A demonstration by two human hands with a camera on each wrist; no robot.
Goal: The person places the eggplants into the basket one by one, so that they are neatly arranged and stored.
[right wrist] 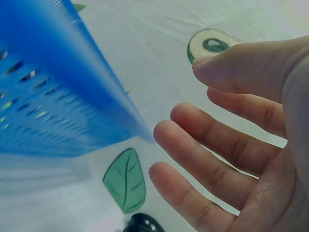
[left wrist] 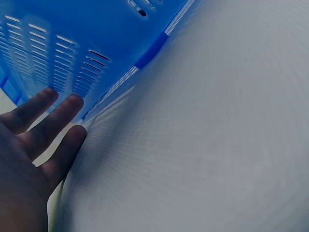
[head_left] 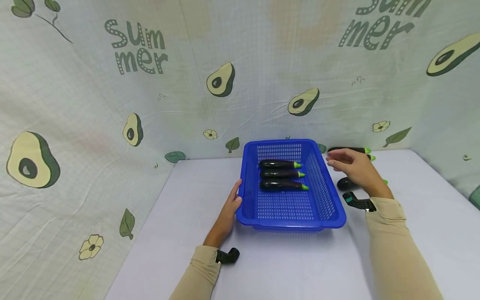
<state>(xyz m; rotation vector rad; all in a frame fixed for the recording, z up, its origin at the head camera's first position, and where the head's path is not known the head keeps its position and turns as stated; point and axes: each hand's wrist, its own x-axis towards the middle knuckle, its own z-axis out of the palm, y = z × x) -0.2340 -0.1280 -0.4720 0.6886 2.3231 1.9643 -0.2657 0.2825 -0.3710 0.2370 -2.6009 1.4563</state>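
Note:
A blue plastic basket (head_left: 292,211) holds three dark eggplants (head_left: 281,184) with green stems, lying side by side. My left hand (head_left: 228,210) rests at the basket's left side, thumb near the rim. In the left wrist view its extended fingers (left wrist: 50,125) reach the slotted wall. To the right of the basket hovers my right hand (head_left: 354,168), fingers loosely bent and holding nothing. Below and behind it lie more eggplants (head_left: 346,184), partly hidden by the hand. The right wrist view shows the empty fingers (right wrist: 212,169) beside the basket wall, with a dark eggplant end (right wrist: 142,223) below.
The basket stands on a white-covered table (head_left: 187,216). Close behind the table hangs a light cloth (head_left: 255,116) printed with avocados, leaves and lettering, which also runs along the left and right sides. A black wrist camera (head_left: 358,202) juts from each sleeve.

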